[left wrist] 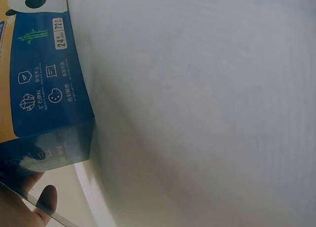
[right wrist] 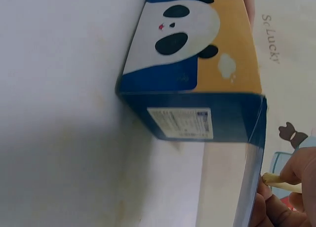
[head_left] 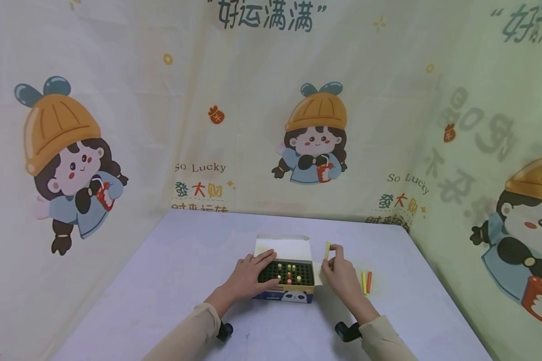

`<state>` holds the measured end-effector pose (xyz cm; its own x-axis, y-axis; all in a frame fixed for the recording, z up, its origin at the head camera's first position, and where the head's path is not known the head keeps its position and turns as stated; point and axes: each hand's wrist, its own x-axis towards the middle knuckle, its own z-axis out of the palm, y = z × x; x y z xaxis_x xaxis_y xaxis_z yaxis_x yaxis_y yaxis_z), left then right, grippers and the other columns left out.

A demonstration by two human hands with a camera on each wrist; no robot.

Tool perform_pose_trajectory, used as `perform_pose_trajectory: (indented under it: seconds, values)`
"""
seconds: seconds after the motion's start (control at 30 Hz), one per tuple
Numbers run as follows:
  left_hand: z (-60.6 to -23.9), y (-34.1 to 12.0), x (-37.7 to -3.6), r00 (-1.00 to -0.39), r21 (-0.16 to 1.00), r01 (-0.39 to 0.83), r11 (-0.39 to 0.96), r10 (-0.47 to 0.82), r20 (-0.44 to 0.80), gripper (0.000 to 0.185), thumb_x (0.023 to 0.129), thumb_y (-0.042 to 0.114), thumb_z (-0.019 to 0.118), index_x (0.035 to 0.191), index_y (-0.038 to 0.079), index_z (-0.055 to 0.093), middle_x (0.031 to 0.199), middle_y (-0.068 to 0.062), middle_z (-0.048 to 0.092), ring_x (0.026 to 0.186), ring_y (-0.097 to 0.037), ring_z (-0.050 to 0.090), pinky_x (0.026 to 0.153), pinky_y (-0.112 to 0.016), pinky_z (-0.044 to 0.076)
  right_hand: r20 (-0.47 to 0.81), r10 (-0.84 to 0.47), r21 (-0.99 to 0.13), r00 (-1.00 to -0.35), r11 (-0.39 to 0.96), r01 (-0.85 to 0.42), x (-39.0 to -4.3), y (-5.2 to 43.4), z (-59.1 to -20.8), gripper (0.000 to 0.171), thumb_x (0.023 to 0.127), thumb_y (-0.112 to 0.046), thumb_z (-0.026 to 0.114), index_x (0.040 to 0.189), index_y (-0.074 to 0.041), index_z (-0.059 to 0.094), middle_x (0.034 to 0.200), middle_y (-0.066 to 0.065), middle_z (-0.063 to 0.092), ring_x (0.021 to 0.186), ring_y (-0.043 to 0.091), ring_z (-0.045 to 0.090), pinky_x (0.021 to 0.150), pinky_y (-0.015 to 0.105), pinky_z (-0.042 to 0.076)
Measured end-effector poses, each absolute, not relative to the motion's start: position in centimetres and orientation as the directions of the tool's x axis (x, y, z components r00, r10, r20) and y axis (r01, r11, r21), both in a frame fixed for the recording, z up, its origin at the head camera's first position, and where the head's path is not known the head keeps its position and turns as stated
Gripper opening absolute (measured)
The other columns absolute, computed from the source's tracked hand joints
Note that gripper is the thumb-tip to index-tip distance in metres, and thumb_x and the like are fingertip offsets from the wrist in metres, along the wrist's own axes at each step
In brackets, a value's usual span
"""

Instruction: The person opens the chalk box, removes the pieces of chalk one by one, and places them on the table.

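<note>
A blue and yellow chalk box (head_left: 282, 296) with a panda on its front stands on the table, its lid (head_left: 282, 247) raised at the back. Inside, a black holder (head_left: 304, 269) full of round holes carries several chalk sticks, yellowish and orange ones. My left hand (head_left: 248, 276) rests across the box's left end, fingers stretched toward the back and thumb along the front rim. Just right of the box, my right hand (head_left: 341, 276) pinches a pale yellow chalk stick (head_left: 327, 249) upright between thumb and fingers. In the right wrist view this chalk (right wrist: 281, 182) appears beside the side flap.
A yellow chalk stick (head_left: 364, 282) and an orange chalk stick (head_left: 369, 282) lie side by side on the white table (head_left: 171, 281), right of my right hand. A printed cloth (head_left: 253, 135) with cartoon figures hangs behind the table and along its sides.
</note>
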<state>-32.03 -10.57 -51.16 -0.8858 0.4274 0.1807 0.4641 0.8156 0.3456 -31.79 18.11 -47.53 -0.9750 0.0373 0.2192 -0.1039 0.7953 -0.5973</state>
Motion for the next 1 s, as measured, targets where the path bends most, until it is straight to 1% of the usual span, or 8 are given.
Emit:
perform_pose_trajectory:
  seconds: [0.3, 0.53, 0.63, 0.7, 0.8, 1.0]
  values:
    - [-50.9, -10.6, -31.9, -0.885, 0.362, 0.465, 0.808, 0.429, 0.181, 0.081, 0.097, 0.071, 0.053, 0.164, 0.030, 0.033, 0.170, 0.009, 0.031, 0.137, -0.037, 0.046, 0.104, -0.062, 0.038, 0.197, 0.077, -0.591, -0.977, 0.805, -0.056, -32.1, 19.8, -47.9, 0.047, 0.102, -0.015, 0.056, 0.142, 0.003, 0.039, 0.096, 0.019, 0.074, 0.071, 0.019, 0.064, 0.059, 0.031, 0.049]
    - [-51.0, -10.6, -32.0, -0.879, 0.346, 0.476, 0.808, 0.437, 0.189, 0.082, 0.097, 0.071, 0.053, 0.164, 0.028, 0.033, 0.170, 0.007, 0.031, 0.137, -0.037, 0.047, 0.103, -0.062, 0.039, 0.216, 0.060, -0.592, -0.975, 0.802, -0.082, -31.8, 21.5, -48.5, 0.045, 0.102, -0.012, 0.055, 0.141, 0.005, 0.039, 0.098, 0.022, 0.075, 0.071, 0.023, 0.067, 0.059, 0.033, 0.049]
    - [-51.0, -10.6, -32.0, -0.879, 0.342, 0.477, 0.810, 0.436, 0.193, 0.081, 0.097, 0.070, 0.052, 0.164, 0.028, 0.034, 0.169, 0.007, 0.032, 0.137, -0.038, 0.047, 0.103, -0.062, 0.039, 0.203, 0.061, -0.591, -0.977, 0.803, -0.073, -31.9, 22.2, -48.9, 0.046, 0.103, -0.013, 0.053, 0.142, 0.004, 0.037, 0.100, 0.023, 0.075, 0.074, 0.024, 0.068, 0.060, 0.033, 0.049]
    - [-51.0, -10.6, -32.0, -0.879, 0.342, 0.476, 0.810, 0.436, 0.191, 0.081, 0.097, 0.071, 0.052, 0.164, 0.028, 0.034, 0.170, 0.007, 0.031, 0.137, -0.038, 0.047, 0.103, -0.062, 0.039, 0.189, 0.060, -0.581, -0.980, 0.811, -0.063, -31.9, 22.6, -49.2, 0.046, 0.104, -0.013, 0.053, 0.143, 0.005, 0.037, 0.100, 0.023, 0.074, 0.072, 0.023, 0.067, 0.059, 0.033, 0.048]
    - [-51.0, -10.6, -32.0, -0.880, 0.347, 0.475, 0.808, 0.436, 0.191, 0.081, 0.097, 0.071, 0.053, 0.164, 0.028, 0.034, 0.169, 0.007, 0.032, 0.138, -0.039, 0.046, 0.103, -0.063, 0.039, 0.161, 0.051, -0.573, -0.986, 0.818, -0.051, -31.9, 23.2, -49.5, 0.045, 0.104, -0.012, 0.053, 0.142, 0.006, 0.037, 0.094, 0.021, 0.074, 0.066, 0.020, 0.062, 0.056, 0.033, 0.046]
    - [-51.0, -10.7, -31.9, -0.880, 0.355, 0.474, 0.806, 0.435, 0.188, 0.082, 0.097, 0.071, 0.053, 0.164, 0.028, 0.034, 0.169, 0.007, 0.032, 0.139, -0.040, 0.046, 0.103, -0.063, 0.038, 0.141, 0.063, -0.553, -0.988, 0.833, -0.026, -31.7, 24.2, -50.3, 0.043, 0.101, -0.011, 0.055, 0.137, 0.008, 0.042, 0.075, 0.012, 0.067, 0.058, 0.019, 0.054, 0.053, 0.033, 0.042]
